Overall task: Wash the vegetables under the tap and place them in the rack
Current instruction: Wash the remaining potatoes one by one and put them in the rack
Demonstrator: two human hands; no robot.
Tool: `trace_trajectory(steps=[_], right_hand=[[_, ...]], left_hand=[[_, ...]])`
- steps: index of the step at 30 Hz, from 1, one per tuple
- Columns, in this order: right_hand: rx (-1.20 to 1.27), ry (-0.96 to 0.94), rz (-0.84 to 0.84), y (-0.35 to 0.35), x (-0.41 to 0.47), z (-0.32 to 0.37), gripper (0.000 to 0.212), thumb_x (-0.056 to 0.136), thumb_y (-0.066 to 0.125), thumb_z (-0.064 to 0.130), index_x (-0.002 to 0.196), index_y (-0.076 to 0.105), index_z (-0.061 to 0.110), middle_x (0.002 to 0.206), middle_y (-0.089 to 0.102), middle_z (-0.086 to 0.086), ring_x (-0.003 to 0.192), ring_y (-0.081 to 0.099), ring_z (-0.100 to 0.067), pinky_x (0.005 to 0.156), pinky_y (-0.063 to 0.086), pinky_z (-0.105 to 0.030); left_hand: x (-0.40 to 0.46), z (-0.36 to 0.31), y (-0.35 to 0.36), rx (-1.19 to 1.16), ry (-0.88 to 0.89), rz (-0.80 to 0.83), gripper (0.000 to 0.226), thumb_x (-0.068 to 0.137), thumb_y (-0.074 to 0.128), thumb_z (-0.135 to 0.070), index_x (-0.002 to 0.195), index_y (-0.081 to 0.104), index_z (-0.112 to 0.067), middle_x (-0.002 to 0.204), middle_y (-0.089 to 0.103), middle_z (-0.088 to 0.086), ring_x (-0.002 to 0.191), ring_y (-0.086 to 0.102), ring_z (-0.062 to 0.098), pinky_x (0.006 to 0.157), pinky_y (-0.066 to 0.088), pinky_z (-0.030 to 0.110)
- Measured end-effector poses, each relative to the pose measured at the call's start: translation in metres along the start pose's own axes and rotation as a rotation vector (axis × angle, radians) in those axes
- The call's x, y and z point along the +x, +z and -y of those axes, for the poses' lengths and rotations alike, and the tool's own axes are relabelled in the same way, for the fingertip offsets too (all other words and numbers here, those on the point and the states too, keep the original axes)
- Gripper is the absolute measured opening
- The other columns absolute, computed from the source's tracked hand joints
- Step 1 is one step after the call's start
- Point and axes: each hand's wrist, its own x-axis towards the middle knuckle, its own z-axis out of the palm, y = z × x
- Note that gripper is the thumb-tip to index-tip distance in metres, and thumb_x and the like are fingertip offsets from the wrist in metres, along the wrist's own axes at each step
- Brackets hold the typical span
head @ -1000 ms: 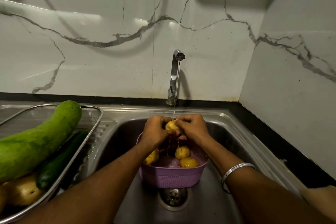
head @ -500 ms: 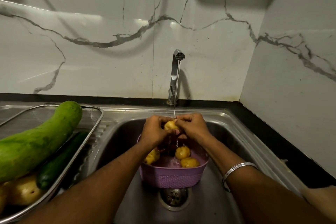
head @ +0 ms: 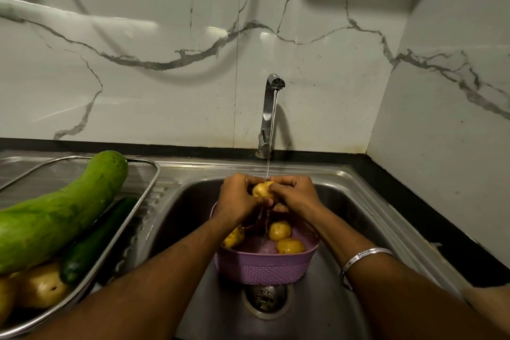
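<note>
Together, our left hand (head: 238, 196) and right hand (head: 294, 194) curl round one small potato (head: 261, 190), held under the tap's (head: 270, 107) thin stream, above the purple basket (head: 262, 268) in the sink (head: 358, 201). Three more potatoes, perhaps, lie inside. Gourd (head: 60, 215) rests in the rack (head: 149, 190).

Wall ahead of me: white marble-look tiles (head: 165, 85), grey veins.
Counter edge: black strip (head: 414, 201).
Light: dim, glare on tiles.
</note>
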Motion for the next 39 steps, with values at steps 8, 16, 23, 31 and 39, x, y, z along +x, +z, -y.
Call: trace_trajectory(steps=[8,16,23,31,39], right_hand=[[-0.076,-0.212,-0.117,0.008,-0.003,0.006,0.019,0.089,0.074,0.01,0.107,0.078,0.013,0.088,0.079,-0.008,0.067,0.073,-0.017,0.062,0.061,-0.032],[-0.235,-0.291,-0.243,0.008,0.002,-0.001,0.012,0.085,0.08,0.033,0.092,0.082,0.024,0.082,0.077,0.01,0.08,0.074,-0.008,0.076,0.064,-0.041],[-0.09,-0.102,-0.221,0.006,0.003,0.001,0.013,0.083,0.084,0.031,0.087,0.079,0.02,0.081,0.077,0.001,0.08,0.076,-0.018,0.069,0.065,-0.045],[-0.02,-0.003,-0.169,-0.007,0.001,0.002,0.007,0.09,0.076,0.013,0.09,0.079,0.019,0.091,0.078,-0.002,0.092,0.074,-0.018,0.084,0.063,-0.039],[-0.033,-0.047,-0.213,0.0,0.006,-0.003,0.009,0.083,0.083,0.015,0.087,0.08,0.022,0.09,0.078,0.002,0.091,0.074,-0.014,0.088,0.062,-0.04]], left_hand=[[0.003,-0.005,-0.003,0.033,0.056,-0.104,0.046,0.07,0.091,-0.024,0.114,0.077,-0.026,0.101,0.078,-0.009,0.094,0.07,-0.001,0.088,0.058,0.024],[0.0,-0.011,0.0,0.061,0.073,-0.093,0.041,0.073,0.089,-0.025,0.112,0.077,-0.028,0.097,0.078,-0.012,0.089,0.069,-0.004,0.086,0.057,0.022],[0.002,-0.008,0.002,0.065,0.047,-0.038,0.044,0.072,0.09,-0.023,0.114,0.076,-0.026,0.099,0.077,-0.01,0.092,0.069,-0.002,0.085,0.056,0.02],[0.003,-0.014,0.02,-0.337,-0.417,0.182,0.034,0.107,0.045,-0.033,0.111,0.07,-0.011,0.106,0.074,0.014,0.102,0.071,0.028,0.094,0.058,0.048],[0.01,-0.021,0.027,-0.557,-0.617,0.088,0.033,0.106,0.039,-0.024,0.118,0.064,-0.006,0.1,0.069,0.016,0.08,0.064,0.024,0.066,0.057,0.036]])
